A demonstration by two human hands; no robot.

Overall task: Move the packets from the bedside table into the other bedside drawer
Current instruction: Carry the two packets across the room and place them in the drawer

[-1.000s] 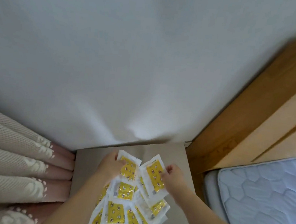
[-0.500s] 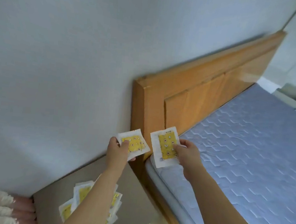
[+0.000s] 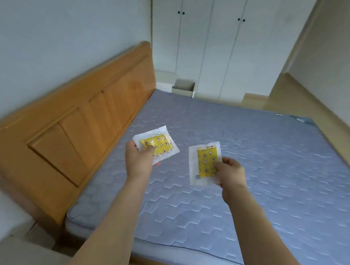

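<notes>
Hidden: my left hand (image 3: 139, 161) covers one corner of its yellow packet (image 3: 156, 145); my right hand (image 3: 229, 172), pinching, overlaps the second packet (image 3: 205, 163). Both are held above the blue quilted mattress (image 3: 253, 162). Far bedside drawer (image 3: 183, 88) small, blurred. Wooden headboard (image 3: 79, 126) on the left, white wardrobe (image 3: 209, 39) beyond.

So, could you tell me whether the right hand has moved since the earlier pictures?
Yes. The right hand, pinching its packet, went from above the bedside table past the headboard, out over the mattress.

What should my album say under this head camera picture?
Each hand holds one yellow packet above the blue mattress.
</notes>
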